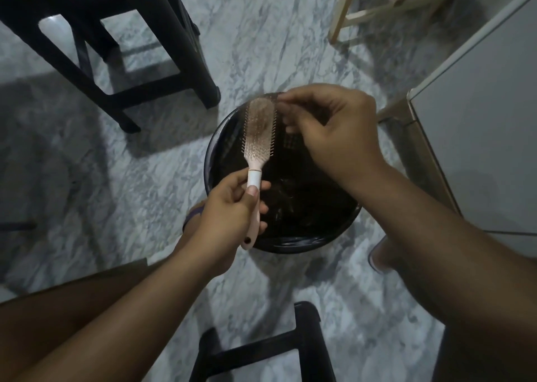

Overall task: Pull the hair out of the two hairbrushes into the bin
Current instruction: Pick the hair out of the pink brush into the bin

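Over a black bin (pixel 220 137) on a marbled floor (pixel 261 32), a person's left hand (pixel 232 210) grips the handle of a pink hairbrush (pixel 259 131), bristles up, while the right hand (pixel 334 131) pinches its fingertips together at the far end of the brush head, apparently on strands of hair too fine to make out. The risk from here looks plain: the pinch sits close to the bin's far rim, so a wisp pulled upward or sideways could drift past the edge and land on the floor; a sharp tug might also snap the hair and leave a mat tangled at the bristle roots. The brush head is a long oval of pale pins, with a greyish fuzz of hair clouding its upper half and cleaner rows nearer the white collar of the handle. Dark clumps already lie inside the bin. A second brush is not in view.
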